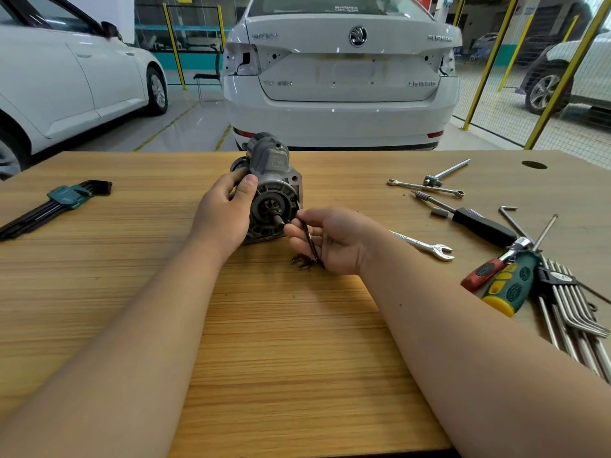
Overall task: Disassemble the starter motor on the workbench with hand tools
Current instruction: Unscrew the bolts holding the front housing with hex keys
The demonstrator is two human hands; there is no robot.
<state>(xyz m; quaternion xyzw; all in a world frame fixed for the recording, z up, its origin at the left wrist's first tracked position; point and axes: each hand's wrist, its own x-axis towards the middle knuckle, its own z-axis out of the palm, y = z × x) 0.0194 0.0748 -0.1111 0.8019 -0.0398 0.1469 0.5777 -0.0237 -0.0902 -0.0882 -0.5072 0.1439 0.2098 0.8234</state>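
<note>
While both my forearms reach out over the wooden surface (264,342), my right hand (334,239) pinches a thin black hex key (309,238) between the thumb and curled fingers. The key slants up and away from me, and its upper end meets the right edge of the round face of the starter motor (274,190). Just below that hand, the forked head of a small wrench (301,260) lies flat on the wood.

My left hand (224,216) grips the motor from its left side, thumb pressed on the rim of the face and fingers curled round the body behind. The motor rests mid-surface, its face and short shaft turned toward me.

Off to my right lie a silver hex key set (568,309), a green and yellow screwdriver (510,285), a red-handled one (482,274), a combination spanner (426,246) and a black-handled driver (479,226). On my left sits a black hex key set (56,204) in a green holder. Beyond the far edge stands a white car (344,71), tail toward me.
</note>
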